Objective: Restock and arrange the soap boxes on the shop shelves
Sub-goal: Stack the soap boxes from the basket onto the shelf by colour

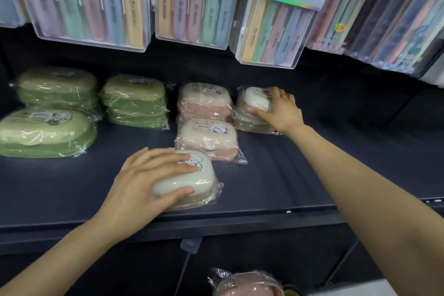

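Note:
On the dark shelf (276,175), my left hand (149,178) grips a white soap box (204,180) with a cartoon dog on its lid, wrapped in clear plastic, near the front edge. My right hand (278,109) reaches to the back and grips the top white soap box (255,101) of a small beige stack (249,125). Pink soap boxes lie between them: a stack (204,101) at the back and a single box (207,139) in front. Green soap boxes stand to the left in stacks (134,101) (57,86), with one larger box (45,132) in front.
Clear cases of pastel toothbrush holders (194,7) hang above the shelf's back, low over the stacks. Dark packaged goods (384,12) hang at the upper right. Another wrapped pink box (245,283) sits below the shelf edge. A price tag holder (191,245) clips onto the shelf lip.

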